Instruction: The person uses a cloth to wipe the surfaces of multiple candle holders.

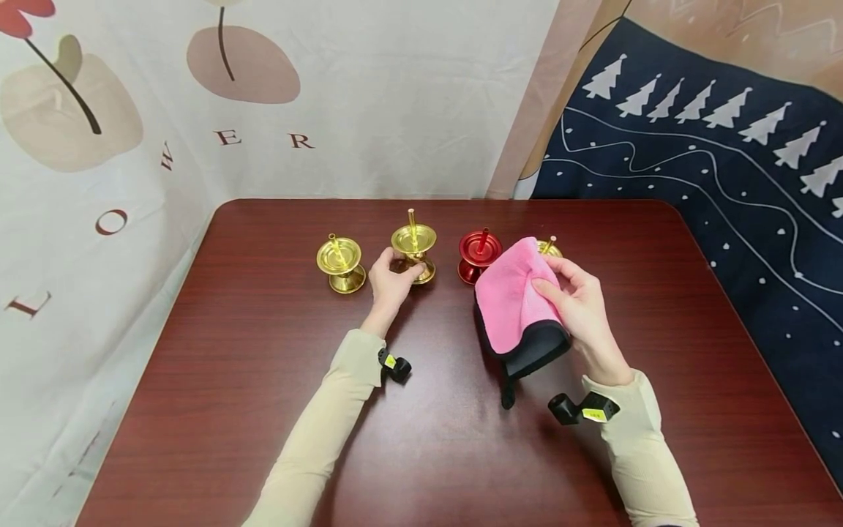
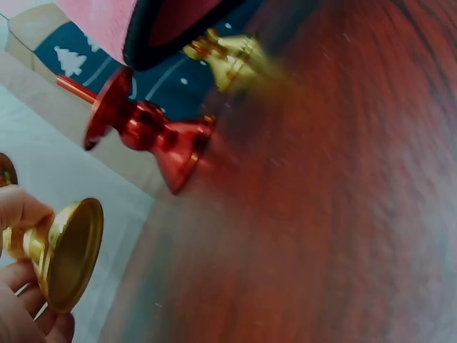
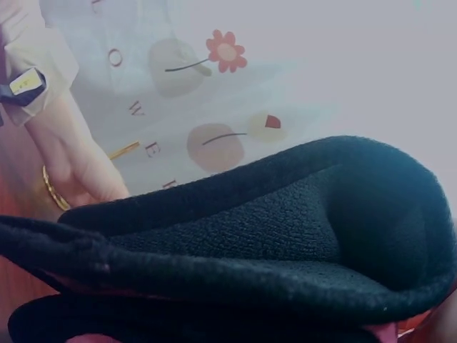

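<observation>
Pink mitt [image 1: 507, 301] hangs left of the right grip [image 1: 585, 311].

A: What shines near the top middle of the frame?
B: We see polished metal: the middle gold candle holder [image 1: 423, 237] is smooth and glossy, and so is the left gold candle holder [image 1: 344, 272]. The red candle holder [image 1: 477, 252] has a glossy metallic coat.
A: And the pink oven mitt [image 1: 507, 298], right of centre?
B: Matt cloth outside; the right wrist view shows us its black lining [image 3: 257, 229], rough and pebbly.
A: The tabletop [image 1: 461, 454] looks like smooth, grained wood to us, glossy at lower middle.
B: Behind it we have matt cloth: the creased white hanging [image 1: 395, 88] at upper left, the navy hanging [image 1: 665, 157] at upper right.
</observation>
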A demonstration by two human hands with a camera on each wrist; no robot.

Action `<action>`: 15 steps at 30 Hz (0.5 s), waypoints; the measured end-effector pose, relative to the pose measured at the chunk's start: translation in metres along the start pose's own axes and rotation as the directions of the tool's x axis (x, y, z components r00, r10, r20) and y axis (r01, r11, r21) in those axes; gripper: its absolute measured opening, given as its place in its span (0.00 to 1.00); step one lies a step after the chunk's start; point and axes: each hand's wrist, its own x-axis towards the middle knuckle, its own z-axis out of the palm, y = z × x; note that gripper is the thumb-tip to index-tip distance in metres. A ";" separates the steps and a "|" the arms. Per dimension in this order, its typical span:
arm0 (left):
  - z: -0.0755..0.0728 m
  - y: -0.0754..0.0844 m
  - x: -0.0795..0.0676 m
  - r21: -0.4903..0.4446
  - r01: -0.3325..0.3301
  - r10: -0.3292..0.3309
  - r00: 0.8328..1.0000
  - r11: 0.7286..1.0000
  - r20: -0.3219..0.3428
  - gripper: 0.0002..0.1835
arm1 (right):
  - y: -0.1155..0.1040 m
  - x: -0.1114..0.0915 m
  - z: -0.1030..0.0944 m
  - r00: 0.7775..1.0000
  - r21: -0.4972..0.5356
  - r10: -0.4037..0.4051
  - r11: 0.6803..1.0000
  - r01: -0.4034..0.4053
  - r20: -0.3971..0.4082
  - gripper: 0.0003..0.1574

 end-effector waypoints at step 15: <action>-0.008 0.034 -0.007 -0.267 0.150 -0.107 0.980 0.952 0.167 0.13 | -0.008 0.000 0.002 0.999 0.102 0.032 0.994 -0.030 -0.025 0.27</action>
